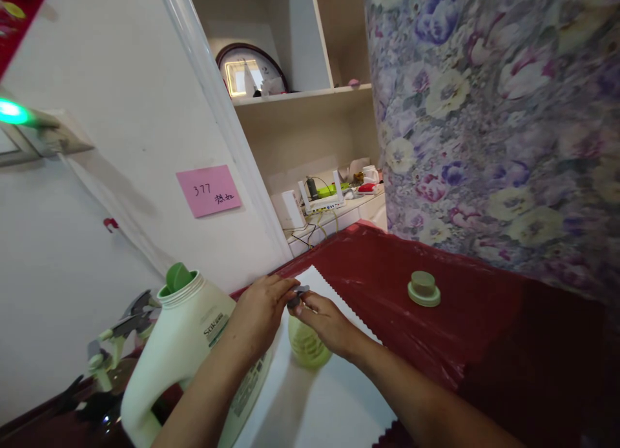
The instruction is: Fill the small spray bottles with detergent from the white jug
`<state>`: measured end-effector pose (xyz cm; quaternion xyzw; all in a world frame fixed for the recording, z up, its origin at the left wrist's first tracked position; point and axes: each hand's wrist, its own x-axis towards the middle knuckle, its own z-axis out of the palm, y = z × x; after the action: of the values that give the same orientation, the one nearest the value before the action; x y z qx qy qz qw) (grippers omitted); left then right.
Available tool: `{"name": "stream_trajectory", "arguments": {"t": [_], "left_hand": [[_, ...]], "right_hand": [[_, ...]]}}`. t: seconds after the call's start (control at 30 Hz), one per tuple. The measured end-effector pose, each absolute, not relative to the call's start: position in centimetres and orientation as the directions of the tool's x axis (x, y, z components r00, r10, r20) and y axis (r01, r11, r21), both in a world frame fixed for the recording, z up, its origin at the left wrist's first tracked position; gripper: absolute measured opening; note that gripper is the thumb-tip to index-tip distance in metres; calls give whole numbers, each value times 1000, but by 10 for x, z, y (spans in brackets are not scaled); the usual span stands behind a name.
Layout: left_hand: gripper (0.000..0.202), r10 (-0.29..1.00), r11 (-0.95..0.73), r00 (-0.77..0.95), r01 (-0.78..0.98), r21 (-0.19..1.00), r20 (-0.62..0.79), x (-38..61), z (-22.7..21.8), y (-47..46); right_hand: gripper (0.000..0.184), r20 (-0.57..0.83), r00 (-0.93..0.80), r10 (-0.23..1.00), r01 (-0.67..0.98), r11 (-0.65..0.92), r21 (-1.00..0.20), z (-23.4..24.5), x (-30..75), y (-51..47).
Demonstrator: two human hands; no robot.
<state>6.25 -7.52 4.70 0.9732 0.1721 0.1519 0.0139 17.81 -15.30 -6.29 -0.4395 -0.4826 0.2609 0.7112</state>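
Note:
My left hand (261, 309) and my right hand (324, 319) meet over a small yellow-green bottle (306, 346) that stands on a white sheet (320, 403). Both hands pinch a small dark grey piece (298, 295) at the bottle's top; I cannot make out what it is. My left forearm crosses in front of a large pale green detergent jug (184, 351) with an open green mouth. A round olive-green cap (423, 288) lies apart on the red cloth (397, 267), to the right of my hands.
Spray triggers (121, 335) stand at the lower left beside the jug. A pink note (208, 190) hangs on the white wall. Behind are shelves with a clock (249, 70) and a router (322, 199). A flowered curtain (494, 125) hangs on the right.

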Motion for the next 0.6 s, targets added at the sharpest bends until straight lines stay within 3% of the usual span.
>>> {"name": "stream_trajectory", "arguments": {"t": [0.27,0.47,0.6], "left_hand": [[32,338,-941,897,330,80,284,61,46,-74],[32,346,-938,896,335,86,278,61,46,-74],[32,345,-938,896,336,84,278,61,45,-73]], "right_hand": [[38,402,527,748,83,426,-901,-69,176,-144],[15,478,370,797,93,480,-873,-59,182,-159],[22,448,460,766,96,458,-884,-68,180,-148]]}}
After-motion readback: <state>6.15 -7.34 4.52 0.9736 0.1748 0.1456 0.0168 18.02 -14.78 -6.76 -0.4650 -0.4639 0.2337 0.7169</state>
